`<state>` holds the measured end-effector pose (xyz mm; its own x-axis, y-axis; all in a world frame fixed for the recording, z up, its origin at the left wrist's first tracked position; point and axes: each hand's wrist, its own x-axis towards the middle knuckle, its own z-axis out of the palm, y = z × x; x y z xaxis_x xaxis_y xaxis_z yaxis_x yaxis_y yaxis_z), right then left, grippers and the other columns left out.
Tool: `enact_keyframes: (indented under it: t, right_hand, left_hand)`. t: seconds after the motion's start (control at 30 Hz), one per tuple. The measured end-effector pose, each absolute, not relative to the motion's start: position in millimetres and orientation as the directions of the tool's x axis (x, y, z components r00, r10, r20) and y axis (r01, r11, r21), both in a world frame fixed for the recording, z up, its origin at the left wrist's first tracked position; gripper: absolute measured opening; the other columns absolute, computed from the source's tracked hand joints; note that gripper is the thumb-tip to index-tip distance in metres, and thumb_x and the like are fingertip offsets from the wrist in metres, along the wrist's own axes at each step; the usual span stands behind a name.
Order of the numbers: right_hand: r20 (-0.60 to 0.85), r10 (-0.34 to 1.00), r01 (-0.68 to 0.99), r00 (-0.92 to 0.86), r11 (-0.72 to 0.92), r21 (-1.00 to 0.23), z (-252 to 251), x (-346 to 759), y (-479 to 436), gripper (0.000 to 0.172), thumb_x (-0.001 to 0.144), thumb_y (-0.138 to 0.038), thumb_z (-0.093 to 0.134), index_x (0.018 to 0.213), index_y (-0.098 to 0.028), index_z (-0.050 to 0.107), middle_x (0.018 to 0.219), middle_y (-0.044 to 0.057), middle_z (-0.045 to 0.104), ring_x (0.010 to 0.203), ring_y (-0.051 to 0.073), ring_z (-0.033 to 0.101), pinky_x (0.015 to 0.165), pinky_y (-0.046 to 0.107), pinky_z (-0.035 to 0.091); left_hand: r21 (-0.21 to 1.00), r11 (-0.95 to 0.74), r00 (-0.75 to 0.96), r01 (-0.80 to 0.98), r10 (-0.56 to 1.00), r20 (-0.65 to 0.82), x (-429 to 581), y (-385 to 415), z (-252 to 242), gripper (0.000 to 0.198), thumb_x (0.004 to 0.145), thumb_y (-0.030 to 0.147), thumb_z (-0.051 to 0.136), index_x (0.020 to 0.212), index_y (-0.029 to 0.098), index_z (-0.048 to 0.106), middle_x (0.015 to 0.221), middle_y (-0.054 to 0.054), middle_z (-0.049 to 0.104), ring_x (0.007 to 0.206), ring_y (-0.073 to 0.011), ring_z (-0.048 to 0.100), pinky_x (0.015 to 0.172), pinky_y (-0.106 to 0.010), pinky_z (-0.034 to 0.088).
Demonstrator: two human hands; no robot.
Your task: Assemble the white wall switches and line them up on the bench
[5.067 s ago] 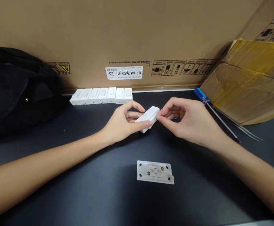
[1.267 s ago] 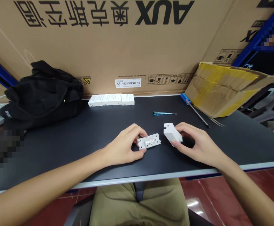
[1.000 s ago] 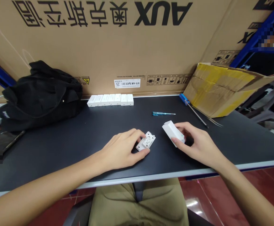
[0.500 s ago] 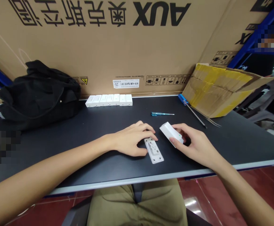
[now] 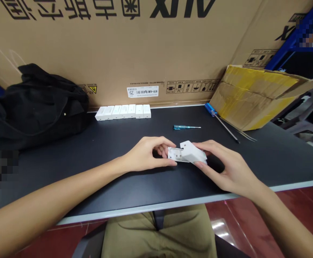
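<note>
My left hand (image 5: 148, 154) grips a white plastic switch base plate (image 5: 174, 154) by its end, a little above the table. My right hand (image 5: 226, 168) holds a white rocker switch cover (image 5: 193, 152) from the right. The plate and cover meet between my hands, with the cover overlapping the plate's right end. My fingers hide part of both pieces, and I cannot tell whether they are joined.
A row of several white switches (image 5: 123, 111) stands along the back of the black table (image 5: 65, 168). A voltage-tester screwdriver (image 5: 186, 127), a blue-handled screwdriver (image 5: 221, 120), a black bag (image 5: 35, 107) and a taped cardboard box (image 5: 253, 98) lie beyond my hands.
My left hand has lifted the plate off the table and brought it right, against the cover in my right hand. My head has tilted slightly, shifting the background.
</note>
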<state>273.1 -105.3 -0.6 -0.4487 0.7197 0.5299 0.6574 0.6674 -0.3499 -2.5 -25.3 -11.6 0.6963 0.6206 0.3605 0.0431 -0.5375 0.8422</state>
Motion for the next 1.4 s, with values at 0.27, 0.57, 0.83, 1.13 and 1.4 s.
enact_keyframes:
  t: [0.27, 0.57, 0.83, 1.13, 1.4]
  right_hand:
    - [0.531, 0.701, 0.657, -0.475, 0.685, -0.316, -3.3, 264.1, -102.2, 0.041, 0.098, -0.023, 0.069, 0.138, -0.022, 0.059, 0.12, 0.012, 0.074, 0.104, 0.025, 0.071, 0.087, 0.038, 0.06]
    - [0.5, 0.71, 0.65, -0.496, 0.686, -0.328, -4.5, 255.8, -96.1, 0.038, 0.101, -0.025, 0.066, 0.138, -0.021, 0.058, 0.123, 0.013, 0.07, 0.11, 0.025, 0.069, 0.093, 0.038, 0.058]
    - [0.428, 0.737, 0.666, -0.523, 0.666, -0.335, -2.7, 252.3, -98.4, 0.038, 0.104, -0.026, 0.061, 0.141, -0.022, 0.054, 0.123, 0.013, 0.067, 0.107, 0.024, 0.068, 0.091, 0.038, 0.057]
    - [0.384, 0.785, 0.753, -0.486, 0.599, -0.271, -9.5, 246.5, -98.1, 0.044, 0.104, -0.038, 0.06, 0.144, -0.021, 0.052, 0.125, 0.016, 0.067, 0.11, 0.03, 0.068, 0.092, 0.044, 0.057]
    - [0.234, 0.941, 0.719, -0.245, 0.339, -0.607, 4.5, 247.3, -100.2, 0.042, 0.109, -0.054, 0.042, 0.084, -0.023, 0.056, 0.065, -0.002, 0.057, 0.055, 0.015, 0.053, 0.054, 0.028, 0.04]
  left_hand:
    - [0.918, -0.396, 0.705, -0.034, 0.642, 0.303, -3.6, -21.7, -14.7, 0.05, 0.077, 0.028, 0.094, 0.12, 0.011, 0.075, 0.091, -0.004, 0.074, 0.078, -0.0126, 0.07, 0.078, -0.025, 0.059]
    - [0.914, -0.404, 0.702, -0.043, 0.638, 0.315, -3.9, -23.0, -14.6, 0.05, 0.082, 0.027, 0.089, 0.125, 0.009, 0.073, 0.094, -0.006, 0.074, 0.08, -0.013, 0.069, 0.08, -0.027, 0.059]
    - [0.942, -0.335, 0.718, 0.005, 0.657, 0.23, -5.2, -22.7, -10.9, 0.047, 0.086, 0.034, 0.085, 0.125, 0.011, 0.073, 0.099, -0.007, 0.073, 0.086, -0.0155, 0.067, 0.084, -0.03, 0.057]
    - [0.999, -0.046, 0.751, -0.011, 0.659, 0.039, -5.8, -12.8, -9.4, 0.045, 0.088, 0.037, 0.084, 0.124, 0.012, 0.074, 0.096, -0.008, 0.076, 0.086, -0.0182, 0.073, 0.085, -0.033, 0.058]
    - [0.988, 0.122, 0.748, -0.095, 0.664, -0.01, -10.3, -9.3, -8.7, 0.057, 0.081, 0.026, 0.092, 0.133, 0.014, 0.071, 0.113, -0.011, 0.079, 0.098, -0.0207, 0.077, 0.1, -0.04, 0.06]
